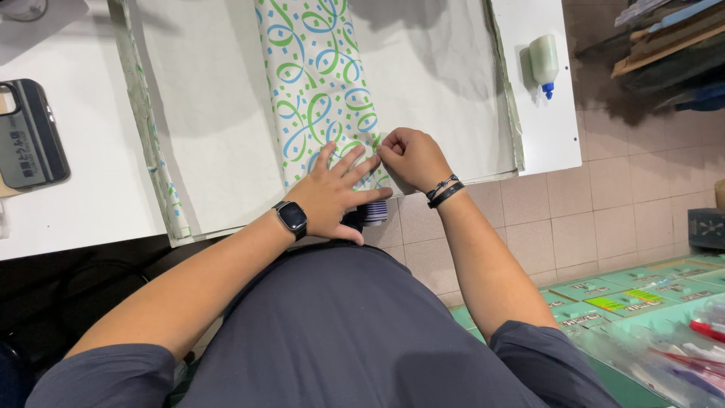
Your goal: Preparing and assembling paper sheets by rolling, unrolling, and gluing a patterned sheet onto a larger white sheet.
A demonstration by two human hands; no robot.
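Pressing a patterned strip (317,91) flat, I spread my left hand (332,195) open, fingers apart, across its near end at the worktop (91,204) edge. My right hand (411,157) sits just beside it, fingertips pinched together on the strip's near right corner. The strip, white with green and blue loops, runs away from me down the middle of a large pale sheet (204,113) whose side edges are folded inward. A small striped roll (374,213) peeks out under my left hand. A glue bottle (544,64) lies well apart at the right, a phone (30,136) at the left. By my judgement the strip is laid and aligned; its near end is not yet finished.
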